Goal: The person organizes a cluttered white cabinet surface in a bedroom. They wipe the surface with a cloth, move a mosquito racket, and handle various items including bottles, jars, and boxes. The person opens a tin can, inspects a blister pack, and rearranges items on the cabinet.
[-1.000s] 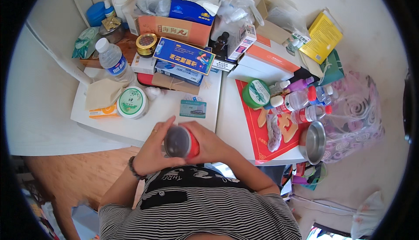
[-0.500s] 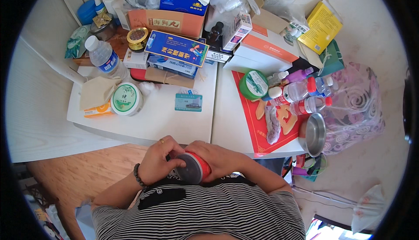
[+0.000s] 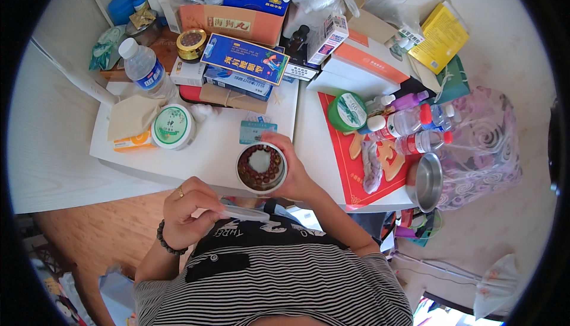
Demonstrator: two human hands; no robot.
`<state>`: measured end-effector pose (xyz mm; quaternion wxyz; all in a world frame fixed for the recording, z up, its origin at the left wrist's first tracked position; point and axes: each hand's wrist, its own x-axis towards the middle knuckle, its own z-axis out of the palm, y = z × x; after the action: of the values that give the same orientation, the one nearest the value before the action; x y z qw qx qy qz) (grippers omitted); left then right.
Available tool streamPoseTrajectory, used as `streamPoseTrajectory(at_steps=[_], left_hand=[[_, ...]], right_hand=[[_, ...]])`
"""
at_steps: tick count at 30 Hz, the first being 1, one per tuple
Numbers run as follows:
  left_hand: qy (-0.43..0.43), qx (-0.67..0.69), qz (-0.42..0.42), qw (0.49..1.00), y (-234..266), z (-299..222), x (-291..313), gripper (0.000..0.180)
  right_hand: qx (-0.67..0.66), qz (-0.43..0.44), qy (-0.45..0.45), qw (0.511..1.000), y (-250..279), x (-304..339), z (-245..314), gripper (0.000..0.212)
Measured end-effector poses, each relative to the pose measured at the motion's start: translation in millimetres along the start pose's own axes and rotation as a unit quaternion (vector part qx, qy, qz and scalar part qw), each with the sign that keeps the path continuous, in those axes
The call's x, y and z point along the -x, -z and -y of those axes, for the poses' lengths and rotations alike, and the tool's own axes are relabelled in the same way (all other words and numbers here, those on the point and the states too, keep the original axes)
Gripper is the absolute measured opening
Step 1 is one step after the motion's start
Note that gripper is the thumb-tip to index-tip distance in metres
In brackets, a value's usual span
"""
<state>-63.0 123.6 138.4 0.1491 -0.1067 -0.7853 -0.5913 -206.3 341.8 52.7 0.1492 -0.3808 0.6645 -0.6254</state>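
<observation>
My right hand [image 3: 292, 175] is wrapped round an open round can [image 3: 262, 192], tilted so its inside shows. A ring of reddish-brown beads [image 3: 252, 175] lies in the can around a pale bottom. My left hand [image 3: 191, 212], lower and to the left, pinches a translucent round lid [image 3: 246, 214], seen nearly edge-on and apart from the can. Just beyond the can, a teal card [image 3: 254, 130] lies on the white tabletop [image 3: 222, 169], partly covered by the can and my right fingers.
At left stand a white tub with a green label [image 3: 173, 126] and a clear plastic bottle [image 3: 141, 71]. Medicine boxes [image 3: 244, 59] are stacked at the back. On the right are a green round tub [image 3: 347, 112], several bottles [image 3: 409, 123], a red sheet [image 3: 356, 177] and a metal bowl [image 3: 428, 180].
The lid has come off the can. My right hand has raised the can forward over the table edge, while my left hand has moved left and down with the lid.
</observation>
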Motion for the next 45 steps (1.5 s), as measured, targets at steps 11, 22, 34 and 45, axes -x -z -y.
streamPoseTrajectory(at_steps=[11, 22, 34, 45], left_hand=[[0.039, -0.011, -0.057, 0.998, 3, 13, 8, 0.020], [0.028, -0.050, -0.060, 0.997, 3, 20, 0, 0.022], [0.083, 0.006, -0.107, 0.991, 9, 44, -14, 0.022], [0.149, 0.148, -0.136, 0.968, 17, 54, -34, 0.020]], right_hand=[[0.003, -0.092, 0.081, 0.992, 3, -18, 7, 0.094], [-0.019, -0.117, 0.080, 0.990, -5, -24, 18, 0.088], [0.048, -0.124, 0.101, 0.986, -7, -28, 6, 0.087], [0.021, -0.107, 0.066, 0.992, -10, -29, -1, 0.091]])
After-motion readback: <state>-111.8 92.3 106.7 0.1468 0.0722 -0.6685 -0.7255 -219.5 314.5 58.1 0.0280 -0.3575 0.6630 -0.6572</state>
